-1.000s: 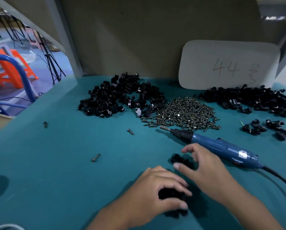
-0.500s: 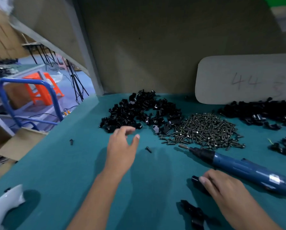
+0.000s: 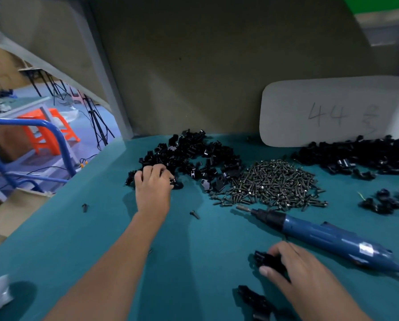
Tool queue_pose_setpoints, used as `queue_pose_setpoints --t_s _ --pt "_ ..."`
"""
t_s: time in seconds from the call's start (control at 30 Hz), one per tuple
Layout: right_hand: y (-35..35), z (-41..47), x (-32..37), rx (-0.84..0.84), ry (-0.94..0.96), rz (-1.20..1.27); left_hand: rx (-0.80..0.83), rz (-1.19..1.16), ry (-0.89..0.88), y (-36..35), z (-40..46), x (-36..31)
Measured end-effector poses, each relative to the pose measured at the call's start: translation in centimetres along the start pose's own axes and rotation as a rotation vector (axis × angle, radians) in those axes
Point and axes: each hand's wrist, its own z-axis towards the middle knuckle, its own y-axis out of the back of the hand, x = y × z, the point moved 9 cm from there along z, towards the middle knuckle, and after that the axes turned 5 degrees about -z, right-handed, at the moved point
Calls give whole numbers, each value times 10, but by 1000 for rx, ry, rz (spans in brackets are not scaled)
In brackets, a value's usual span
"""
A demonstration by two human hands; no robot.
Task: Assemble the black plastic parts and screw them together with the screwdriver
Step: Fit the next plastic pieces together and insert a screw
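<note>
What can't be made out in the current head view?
- Left hand: fingertips buried in the left pile of black parts; whether it holds one is hidden.
- Black part under the right hand: shape mostly covered.
- Screwdriver: cord end cut off by the right edge.
- Card: mark after "44" blurred.

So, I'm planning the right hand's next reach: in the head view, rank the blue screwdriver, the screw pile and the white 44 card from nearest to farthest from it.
1. Blue screwdriver: lying just beyond and to the right of the right hand.
2. Screw pile: farther back, mid-table.
3. White 44 card: farthest, leaning at the back wall.
</note>
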Motion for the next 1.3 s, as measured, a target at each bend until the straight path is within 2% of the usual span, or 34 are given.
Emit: queue_pose_setpoints --t_s 0.07,0.13,0.27,0.37,0.4,0.47,0.57,0.63,0.73,0.93,1.1,1.2,1.3 --pt "2 -2 0 -27 -26 73 -99 -185 7 20 -10 1" --pt "4 -3 -1 -37 -59 225 -67 -477 97 34 -22 2" --pt "7 -3 1 -25 -91 641 159 -1129 278 43 -69 -27" --pt "10 -5 8 11 -67 923 330 -1854 455 48 -121 -66" --pt "11 -6 12 23 -36 978 415 -2028 470 51 -136 -79" --pt "14 -9 20 32 41 1009 572 -2160 433 58 -161 -100" --pt "17 -13 29 -1 147 987 596 -2180 415 62 -174 -109" --pt "16 -14 34 -10 188 987 563 -2087 402 61 -176 -111" --pt "11 -16 39 14 233 979 490 -1827 289 66 -173 -109" --pt "5 -15 43 17 264 920 374 -1757 80 79 -172 -116" --pt "6 -15 43 11 270 935 305 -1579 48 80 -170 -111" --pt "6 -17 46 22 281 940 320 -1487 14 76 -175 -113" --pt "7 -19 51 47 296 966 325 -1460 58 73 -179 -113"
